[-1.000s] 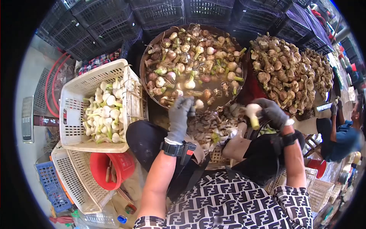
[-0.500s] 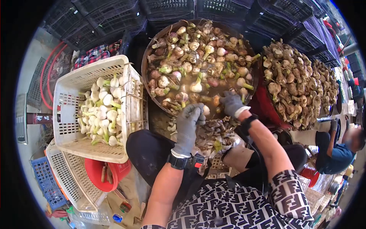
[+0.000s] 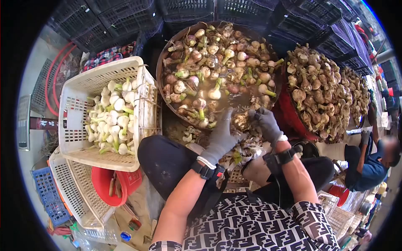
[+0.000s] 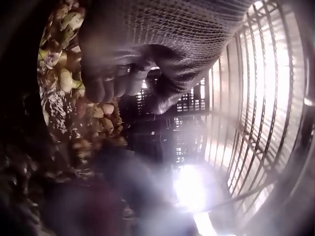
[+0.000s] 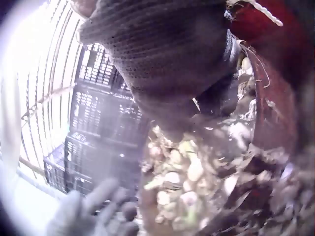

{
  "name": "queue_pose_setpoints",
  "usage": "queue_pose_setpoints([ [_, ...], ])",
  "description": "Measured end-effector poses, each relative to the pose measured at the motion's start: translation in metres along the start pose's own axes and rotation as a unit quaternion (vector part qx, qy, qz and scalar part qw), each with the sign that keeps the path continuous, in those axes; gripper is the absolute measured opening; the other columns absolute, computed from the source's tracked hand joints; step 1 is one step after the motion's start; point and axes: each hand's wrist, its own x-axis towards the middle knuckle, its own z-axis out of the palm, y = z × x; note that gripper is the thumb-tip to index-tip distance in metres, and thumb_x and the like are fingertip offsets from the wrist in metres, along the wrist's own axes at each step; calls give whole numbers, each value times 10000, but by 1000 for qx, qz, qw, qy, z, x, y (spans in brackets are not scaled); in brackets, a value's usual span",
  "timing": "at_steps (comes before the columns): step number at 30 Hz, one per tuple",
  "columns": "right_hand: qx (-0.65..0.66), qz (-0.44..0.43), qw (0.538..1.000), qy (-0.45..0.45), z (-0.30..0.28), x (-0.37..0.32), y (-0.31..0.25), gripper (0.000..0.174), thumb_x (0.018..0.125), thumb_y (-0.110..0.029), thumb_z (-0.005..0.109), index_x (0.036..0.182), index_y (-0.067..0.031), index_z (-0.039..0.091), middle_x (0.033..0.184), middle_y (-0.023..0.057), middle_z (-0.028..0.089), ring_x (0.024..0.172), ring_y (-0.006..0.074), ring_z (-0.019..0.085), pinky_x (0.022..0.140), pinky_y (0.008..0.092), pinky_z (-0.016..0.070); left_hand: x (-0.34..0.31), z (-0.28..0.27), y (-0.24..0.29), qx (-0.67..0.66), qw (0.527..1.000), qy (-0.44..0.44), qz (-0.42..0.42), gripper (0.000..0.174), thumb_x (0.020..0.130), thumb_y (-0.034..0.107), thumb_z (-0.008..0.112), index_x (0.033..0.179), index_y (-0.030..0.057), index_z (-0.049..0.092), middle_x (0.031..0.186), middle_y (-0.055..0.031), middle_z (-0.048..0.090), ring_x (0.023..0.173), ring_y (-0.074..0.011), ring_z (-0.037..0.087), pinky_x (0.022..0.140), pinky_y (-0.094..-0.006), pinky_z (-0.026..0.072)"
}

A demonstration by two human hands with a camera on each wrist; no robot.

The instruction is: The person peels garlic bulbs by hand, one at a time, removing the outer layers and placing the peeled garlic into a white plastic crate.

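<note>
A muddy garlic bulb (image 3: pixel 241 121) shows between the two gloved hands, over the near edge of a round tub (image 3: pixel 159 90). My right hand (image 3: pixel 267 124), in a grey glove, grips it with curled fingers. On the bulb's other side is my left hand (image 3: pixel 222 140), thumb and fingers apart; its spread fingers also show low in the right wrist view, where the left hand (image 5: pixel 93 216) is blurred. The tub holds murky water and many garlic bulbs with short green stems. Below the hands lies a heap of peeled skins (image 3: pixel 247 150).
To the left, a white plastic crate (image 3: pixel 100 162) holds cleaned garlic bulbs. A red bucket (image 3: pixel 134 182) stands below it. On the right is a pile of dirty garlic (image 3: pixel 314 88). Black crates (image 3: pixel 184 14) line the back. Another person (image 3: pixel 368 165) sits at far right.
A pale bulb that was in the right hand is gone from it. That hand reached into the tub, then came back with a muddy bulb. The left hand moved right and opened beside it.
</note>
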Motion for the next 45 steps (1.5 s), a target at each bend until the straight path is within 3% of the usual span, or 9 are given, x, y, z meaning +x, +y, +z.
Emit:
queue_pose_setpoints([
  [11,-57,-83,993,68,15,-32,36,142,797,-183,604,879,-73,565,662,-61,517,478,26,415,410,179,323,-15,-6,5,12,997,-44,60,701,606,236,735,1188,45,395,1199,-141,436,1123,-275,415,943,-320,330],
  [17,54,-17,998,-28,8,-54,17,176,797,-127,588,921,-3,568,801,-9,578,711,40,494,630,196,411,-14,-10,6,-45,996,-65,42,643,610,260,740,1139,35,452,1118,-130,508,1067,-255,473,910,-302,360],
  [20,-188,-151,970,-35,-3,-55,19,120,794,-92,568,872,-2,574,763,-5,580,695,30,502,601,186,416,-11,-9,-4,-66,995,-67,45,556,683,314,689,1106,22,476,1050,-108,553,1003,-221,519,866,-295,394],
  [25,-139,-117,983,5,5,-55,30,194,748,9,573,942,7,574,848,8,607,744,54,516,666,199,424,-12,-13,-4,-515,793,-110,-306,508,800,465,509,1097,53,495,1018,-56,561,925,-165,538,824,-308,431],
  [29,-128,-216,968,-8,1,-40,55,241,741,0,603,980,-14,573,881,-7,597,786,57,505,724,202,406,-7,-3,-15,-660,694,-116,-263,533,799,465,509,1119,41,472,997,-59,568,908,-189,541,823,-305,429],
  [30,-159,-240,958,-6,3,-38,50,242,748,-21,611,987,-12,568,917,-5,588,813,52,497,734,197,400,-7,-3,-15,-660,694,-116,-263,533,799,465,509,1119,41,472,997,-59,568,908,-189,541,823,-305,429],
  [32,-132,-222,966,-16,8,-42,47,250,748,-19,611,994,-11,568,935,-1,586,822,56,501,742,199,400,-7,-2,-16,-292,948,-42,-117,428,799,373,563,1043,24,521,951,-52,589,786,-131,551,706,-245,439],
  [40,-42,-161,985,-44,11,-58,40,195,802,9,506,988,-7,562,878,-32,571,775,56,502,706,202,409,-17,-7,-8,-300,945,-36,-125,425,826,352,526,1079,10,511,933,-80,585,837,-152,555,721,-254,439],
  [45,187,-199,947,-167,-4,-51,59,275,796,-12,502,1071,3,487,1008,47,572,924,130,539,837,246,418,-11,-9,-15,-691,662,-220,-189,427,850,362,477,1119,30,477,920,-92,581,645,-116,571,534,-218,467],
])
